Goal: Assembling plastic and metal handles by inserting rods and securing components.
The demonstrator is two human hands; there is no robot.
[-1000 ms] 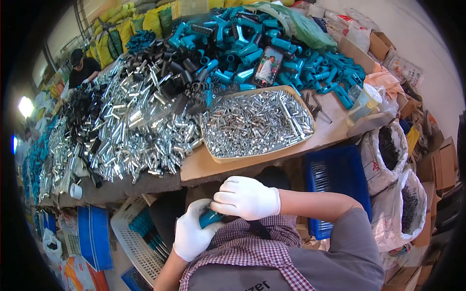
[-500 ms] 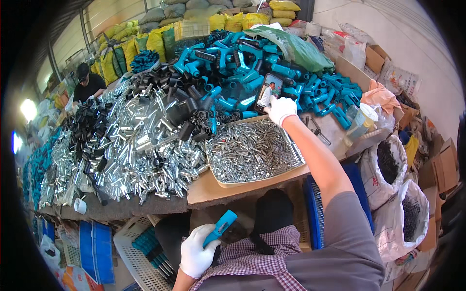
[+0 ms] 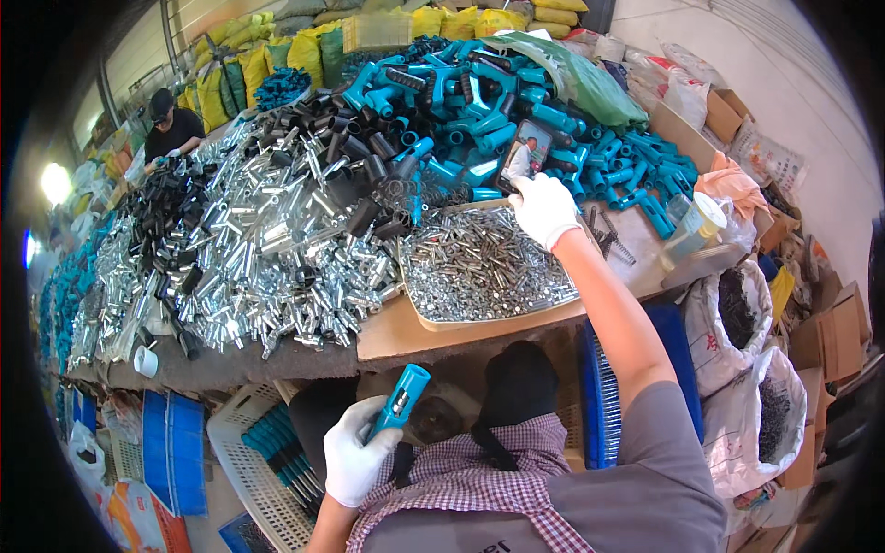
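Note:
In my gloved left hand (image 3: 358, 452), low in front of my lap, the fingers close around a teal plastic handle casing (image 3: 402, 402). A slot in the casing's side shows a metal part inside. My gloved right hand (image 3: 546, 212) reaches over the bench to a phone (image 3: 523, 157) that leans on a heap of teal casings (image 3: 470, 101). A finger of that hand points at the lower part of the lit screen; whether it touches cannot be made out. Just below this hand lies a shallow tray (image 3: 442, 324) of small metal pins.
Metal tubes (image 3: 277, 249) and black plastic parts (image 3: 180, 217) are heaped at left. A white basket (image 3: 263, 493) with teal-handled tools stands below the bench, blue crates (image 3: 659, 369) and sacks (image 3: 770, 415) at right. Another person (image 3: 173, 129) works at the far left.
My left hand has turned the teal casing so its slotted side shows, and raised it slightly. My right hand has shifted from the phone's lower edge to its screen. The view has moved a little.

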